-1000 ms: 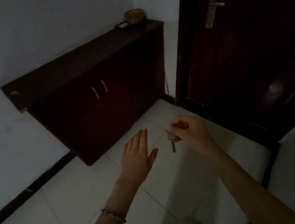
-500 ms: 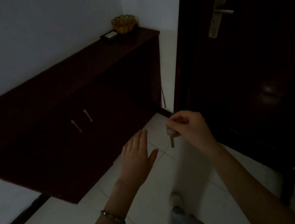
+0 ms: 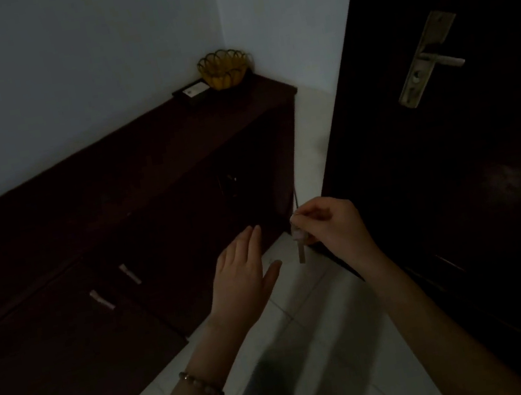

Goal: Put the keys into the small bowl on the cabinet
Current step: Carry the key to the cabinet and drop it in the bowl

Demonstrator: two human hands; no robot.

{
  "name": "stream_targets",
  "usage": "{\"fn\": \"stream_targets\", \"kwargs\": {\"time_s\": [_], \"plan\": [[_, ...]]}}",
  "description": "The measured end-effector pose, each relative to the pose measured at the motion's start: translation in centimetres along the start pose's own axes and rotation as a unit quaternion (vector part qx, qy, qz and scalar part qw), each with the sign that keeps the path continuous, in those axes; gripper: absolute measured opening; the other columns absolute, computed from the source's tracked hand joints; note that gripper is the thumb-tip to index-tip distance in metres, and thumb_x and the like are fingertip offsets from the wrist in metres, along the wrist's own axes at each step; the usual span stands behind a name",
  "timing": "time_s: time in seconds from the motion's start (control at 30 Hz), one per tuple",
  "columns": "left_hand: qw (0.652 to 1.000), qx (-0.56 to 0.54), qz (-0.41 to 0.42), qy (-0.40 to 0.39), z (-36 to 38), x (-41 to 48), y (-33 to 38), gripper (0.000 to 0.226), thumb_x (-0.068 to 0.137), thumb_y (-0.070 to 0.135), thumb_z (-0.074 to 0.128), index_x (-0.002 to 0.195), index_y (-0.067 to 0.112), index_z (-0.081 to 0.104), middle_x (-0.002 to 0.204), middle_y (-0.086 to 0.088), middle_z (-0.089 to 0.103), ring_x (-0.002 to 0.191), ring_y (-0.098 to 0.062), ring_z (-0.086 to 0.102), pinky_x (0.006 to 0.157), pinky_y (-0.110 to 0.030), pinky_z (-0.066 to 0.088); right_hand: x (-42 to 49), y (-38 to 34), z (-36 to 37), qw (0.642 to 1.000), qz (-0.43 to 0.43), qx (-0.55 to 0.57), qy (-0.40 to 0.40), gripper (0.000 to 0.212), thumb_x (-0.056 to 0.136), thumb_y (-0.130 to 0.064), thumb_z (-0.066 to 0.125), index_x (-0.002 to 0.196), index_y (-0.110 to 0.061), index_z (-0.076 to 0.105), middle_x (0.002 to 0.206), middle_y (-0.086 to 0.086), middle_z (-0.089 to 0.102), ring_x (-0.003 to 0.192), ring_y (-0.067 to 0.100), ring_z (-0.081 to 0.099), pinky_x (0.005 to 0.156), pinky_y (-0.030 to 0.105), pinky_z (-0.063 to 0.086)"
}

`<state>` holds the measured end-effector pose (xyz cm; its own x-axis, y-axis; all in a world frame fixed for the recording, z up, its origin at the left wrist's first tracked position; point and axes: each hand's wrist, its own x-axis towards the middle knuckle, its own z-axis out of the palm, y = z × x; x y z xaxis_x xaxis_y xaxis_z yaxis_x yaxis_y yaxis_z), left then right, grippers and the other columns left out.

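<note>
Dark wooden cabinet (image 3: pixel 112 195), smooth top, left half of frame. Left hand (image 3: pixel 242 277), centre, flat, fingers spread, empty. Scalloped amber bowl (image 3: pixel 224 68), upper centre, at cabinet's far end. Right hand (image 3: pixel 334 229) pinching dangling metal keys (image 3: pixel 299 242), centre right.

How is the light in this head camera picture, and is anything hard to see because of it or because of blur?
Head view: very dim; the cabinet front and door go almost black. The yellow bowl and door handle stay readable. The keys in the right hand look soft; the left hand is clearer.
</note>
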<state>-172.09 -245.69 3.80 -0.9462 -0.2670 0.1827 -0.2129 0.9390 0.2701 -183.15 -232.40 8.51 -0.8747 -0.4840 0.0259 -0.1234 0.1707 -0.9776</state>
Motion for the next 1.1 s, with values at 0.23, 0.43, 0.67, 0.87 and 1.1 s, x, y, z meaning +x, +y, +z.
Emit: {"fn": "stream_targets", "kwargs": {"time_s": [0.23,0.43,0.67,0.87,1.1], "plan": [[1.0,-0.009,0.002,0.018,1.6,11.2,-3.7,0.064,0.092,0.044,0.045,0.143,0.011,0.025,0.148,-0.011,0.033,0.134,-0.024,0.031,0.109,-0.037,0.025,11.5,1.2,0.7,1.0,-0.002,-0.003,0.002,0.009,0.079,-0.017,0.069,0.074,-0.024,0.07,0.075,0.001,0.071,0.071,0.012,0.069,0.06,0.025,0.058],[0.999,0.0,-0.001,0.035,1.6,23.5,-8.9,0.064,0.092,0.044,0.044,0.143,0.013,0.021,0.15,-0.009,0.03,0.136,-0.022,0.027,0.111,-0.037,0.023,24.0,0.4,2.2,1.0,-0.005,0.001,0.015,0.016,0.079,-0.016,0.069,0.068,-0.027,0.069,0.072,-0.001,0.07,0.068,0.01,0.068,0.054,0.018,0.053],[0.997,0.015,-0.003,0.079,-0.2,36.9,-14.3,0.065,0.088,0.041,0.054,0.14,0.009,0.028,0.143,-0.015,0.04,0.129,-0.027,0.039,0.106,-0.04,0.032,37.5,-2.0,4.2,0.999,-0.029,-0.02,0.003,0.015,0.079,-0.016,0.069,0.07,-0.028,0.07,0.071,-0.001,0.071,0.069,0.012,0.069,0.059,0.026,0.058],[0.997,0.031,-0.013,0.065,0.0,43.8,-17.6,0.067,0.089,0.043,0.051,0.141,0.009,0.025,0.146,-0.014,0.036,0.132,-0.027,0.035,0.107,-0.04,0.029,45.0,-2.1,5.9,1.0,-0.008,-0.026,-0.007,0.017,0.078,-0.018,0.07,0.067,-0.031,0.069,0.076,0.003,0.072,0.075,0.019,0.07,0.068,0.041,0.06],[0.997,0.038,-0.014,0.061,0.7,49.6,-20.3,0.065,0.088,0.038,0.055,0.139,0.005,0.03,0.144,-0.016,0.039,0.131,-0.029,0.037,0.106,-0.043,0.032,52.1,-2.2,6.6,1.0,-0.005,-0.016,-0.015,0.019,0.078,-0.014,0.07,0.067,-0.028,0.069,0.073,0.003,0.071,0.072,0.017,0.069,0.065,0.037,0.06]]}}
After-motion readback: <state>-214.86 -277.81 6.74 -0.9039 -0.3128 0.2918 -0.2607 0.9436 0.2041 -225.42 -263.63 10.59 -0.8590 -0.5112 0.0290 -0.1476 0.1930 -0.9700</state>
